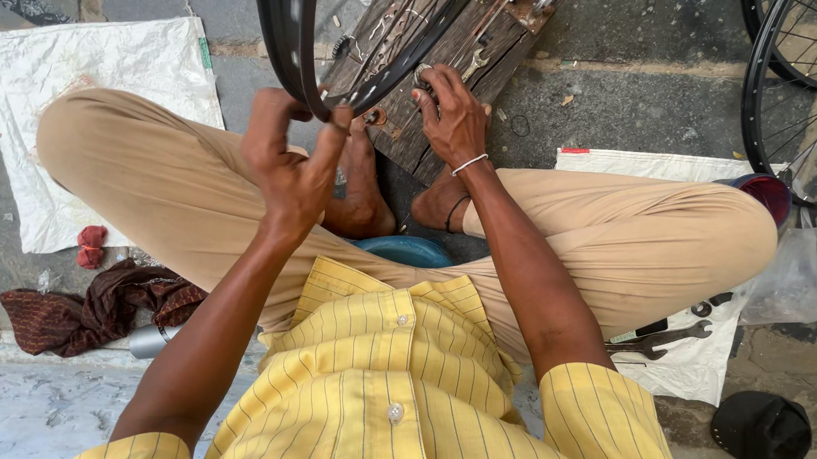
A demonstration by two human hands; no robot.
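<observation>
Black bicycle rim (293, 38) held upright, edge-on, running away up-frame; left hand (290, 161) pinching its lower edge, right hand (453, 119) curled, fingertips on spokes (397, 30) over wooden board (467, 44).

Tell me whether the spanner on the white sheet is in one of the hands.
No. The spanner lies on the white sheet beside the right thigh, while both hands are up at the wheel rim.
</observation>
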